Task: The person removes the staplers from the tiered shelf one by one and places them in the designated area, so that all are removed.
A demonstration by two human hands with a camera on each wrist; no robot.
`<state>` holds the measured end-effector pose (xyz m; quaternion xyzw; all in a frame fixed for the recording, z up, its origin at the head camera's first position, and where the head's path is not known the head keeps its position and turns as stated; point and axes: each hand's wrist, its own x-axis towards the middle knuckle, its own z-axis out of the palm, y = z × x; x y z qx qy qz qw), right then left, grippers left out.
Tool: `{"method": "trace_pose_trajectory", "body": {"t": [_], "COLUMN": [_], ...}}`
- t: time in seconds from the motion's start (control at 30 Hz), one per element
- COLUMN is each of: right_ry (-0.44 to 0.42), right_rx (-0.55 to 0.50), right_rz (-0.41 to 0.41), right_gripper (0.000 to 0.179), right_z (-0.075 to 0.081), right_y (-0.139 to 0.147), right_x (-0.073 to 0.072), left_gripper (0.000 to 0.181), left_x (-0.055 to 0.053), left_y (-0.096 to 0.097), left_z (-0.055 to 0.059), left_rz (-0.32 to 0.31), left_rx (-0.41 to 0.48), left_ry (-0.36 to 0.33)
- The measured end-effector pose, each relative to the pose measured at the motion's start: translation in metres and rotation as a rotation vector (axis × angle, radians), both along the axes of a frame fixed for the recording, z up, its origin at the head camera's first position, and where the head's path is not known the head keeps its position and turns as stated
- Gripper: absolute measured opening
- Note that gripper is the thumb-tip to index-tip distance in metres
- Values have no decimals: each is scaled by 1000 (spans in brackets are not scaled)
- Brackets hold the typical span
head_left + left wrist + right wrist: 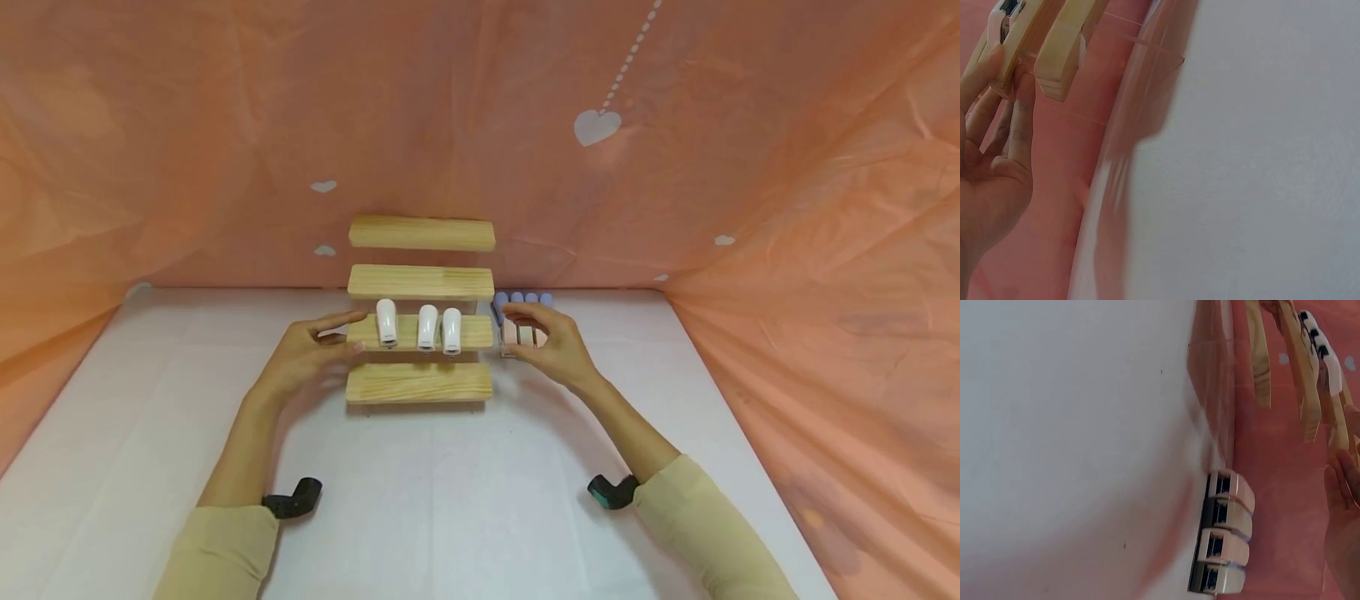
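Observation:
A rack of pale wooden shelf boards (418, 383) rises in steps at the back of the table. On its second board from the front (405, 332) lie three small white stapler-like items (386, 323), rounded at the back with a dark slot in front. My left hand (303, 354) pinches that board's left end, thumb on one side and fingers on the other. Around the right end my right hand (558, 343) curves, fingers and thumb spread apart, fingertips close beside the wood. Behind it, partly hidden, stands a row of several pinkish and cream items (1225, 547) with lavender backs.
A white cloth (480, 500) covers the table. Orange-pink sheeting (420, 125) with white hearts hangs behind the rack and down both sides. A black wrist camera (296, 498) sticks out from the left forearm, another (611, 492) from the right.

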<state>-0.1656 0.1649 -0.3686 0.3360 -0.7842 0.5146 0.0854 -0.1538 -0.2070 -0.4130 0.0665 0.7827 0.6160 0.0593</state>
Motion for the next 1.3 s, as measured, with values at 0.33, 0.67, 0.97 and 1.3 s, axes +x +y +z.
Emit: {"method": "trace_pose_trajectory", "body": {"t": [0.33,0.67,0.97,1.3], "right_ry": [-53,-87,-46,-16], "right_rx": [-31,74,149,175], "right_rz": [72,57,-21,-73], "right_gripper": [59,64,68,64], "right_z": [-20,-25,-24,-27], "right_y": [-22,-37,-50,-47], "right_x": [-15,-19,-17,-14], "left_gripper": [59,59,59,58], "left_x": [-2,-3,-2,-1], "left_y": [0,0,1,0], "left_z": [-1,-3,-2,-1], "left_rz": [-2,-2,0,8], "left_rx": [4,21,7,19], "left_ry": [2,-14,-7,1]}}
